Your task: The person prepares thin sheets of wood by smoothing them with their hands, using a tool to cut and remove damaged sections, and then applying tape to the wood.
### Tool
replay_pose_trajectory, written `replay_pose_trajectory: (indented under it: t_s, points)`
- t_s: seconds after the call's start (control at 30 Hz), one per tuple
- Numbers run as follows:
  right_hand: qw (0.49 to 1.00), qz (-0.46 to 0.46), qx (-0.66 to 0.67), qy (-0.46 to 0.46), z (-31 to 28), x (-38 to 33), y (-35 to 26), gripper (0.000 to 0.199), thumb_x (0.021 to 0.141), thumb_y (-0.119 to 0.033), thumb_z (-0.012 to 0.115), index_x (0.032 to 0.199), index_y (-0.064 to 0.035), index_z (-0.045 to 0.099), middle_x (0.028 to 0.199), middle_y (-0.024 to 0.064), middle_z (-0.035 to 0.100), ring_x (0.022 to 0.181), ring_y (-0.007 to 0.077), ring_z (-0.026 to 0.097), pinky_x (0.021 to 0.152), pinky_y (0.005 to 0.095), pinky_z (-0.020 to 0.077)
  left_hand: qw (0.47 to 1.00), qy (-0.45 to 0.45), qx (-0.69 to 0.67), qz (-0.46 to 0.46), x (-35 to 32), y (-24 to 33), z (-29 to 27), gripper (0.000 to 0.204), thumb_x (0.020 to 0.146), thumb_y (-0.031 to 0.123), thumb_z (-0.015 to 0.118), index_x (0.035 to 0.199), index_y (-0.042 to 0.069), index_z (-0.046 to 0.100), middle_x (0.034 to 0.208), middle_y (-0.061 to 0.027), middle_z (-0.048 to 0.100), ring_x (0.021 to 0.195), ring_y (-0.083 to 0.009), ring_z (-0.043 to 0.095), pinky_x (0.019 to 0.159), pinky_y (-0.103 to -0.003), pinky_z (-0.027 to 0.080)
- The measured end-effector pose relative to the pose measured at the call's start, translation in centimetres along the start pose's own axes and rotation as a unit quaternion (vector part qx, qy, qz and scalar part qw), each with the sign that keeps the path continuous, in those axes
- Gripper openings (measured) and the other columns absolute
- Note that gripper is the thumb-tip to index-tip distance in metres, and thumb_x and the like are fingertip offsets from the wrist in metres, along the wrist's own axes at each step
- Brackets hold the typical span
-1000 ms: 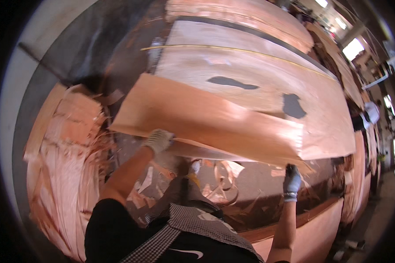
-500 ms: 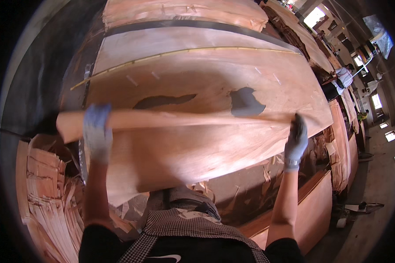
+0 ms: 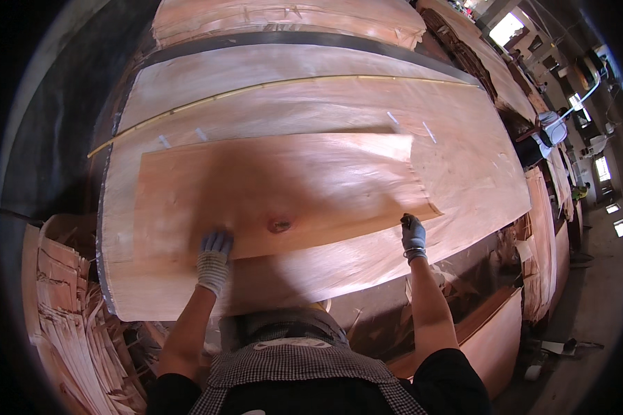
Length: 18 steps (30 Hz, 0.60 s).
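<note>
Left blue-and-white gloved hand (image 3: 215,261): fingers released, flat on rectangular tan veneer sheet (image 3: 311,183). Right grey-gloved hand (image 3: 413,236): fingers grasping its near edge. Sheet lies atop broad pale wooden panel (image 3: 481,162); beyond panel, layered pinkish veneer stack (image 3: 291,17); right of panel, another person (image 3: 553,130).

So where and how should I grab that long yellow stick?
Take the yellow stick by its left end, probably coming from the left: that tip juts past the edge of the large wood sheet, so fingers could likely close around it. Elsewhere it lies across the sheet, leaving less room underneath.
</note>
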State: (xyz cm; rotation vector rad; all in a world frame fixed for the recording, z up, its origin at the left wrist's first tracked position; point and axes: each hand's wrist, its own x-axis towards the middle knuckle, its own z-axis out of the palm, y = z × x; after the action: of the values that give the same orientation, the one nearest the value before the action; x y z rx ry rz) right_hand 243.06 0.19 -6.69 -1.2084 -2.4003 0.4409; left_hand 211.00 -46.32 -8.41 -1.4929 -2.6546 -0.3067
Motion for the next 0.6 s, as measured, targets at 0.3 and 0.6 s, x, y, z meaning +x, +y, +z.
replay_pose_trajectory:
  t_s: [0.3,0.6]
  points:
    - [0.946,0.270,0.095,-0.150,-3.2,3.1,-4.6,0.025,0.090,-0.028,0.052,0.082,-0.0053,0.057,0.058,0.0088,0.058,0.048,0.0208,0.060,0.046,0.0352,0.0461,0.987,-0.094,-0.060,-0.114,0.9,6.6,-4.5,0.086,0.055,0.039,0.076,0.129,0.011,0.043,0.140,-0.0168,0.030,0.128,-0.0376,0.028,0.104,-0.054,0.022]
    - [0.887,-0.068,0.250,-0.384,10.3,-0.1,-24.8,0.019,0.088,-0.016,0.053,0.100,-0.0040,0.060,0.075,0.0154,0.063,0.056,0.0219,0.062,0.052,0.0355,0.0480,0.982,0.007,-0.178,-0.054,12.2,6.5,1.6,0.048,0.079,0.027,0.058,0.122,0.008,0.050,0.126,-0.0180,0.048,0.118,-0.0363,0.042,0.103,-0.046,0.029]
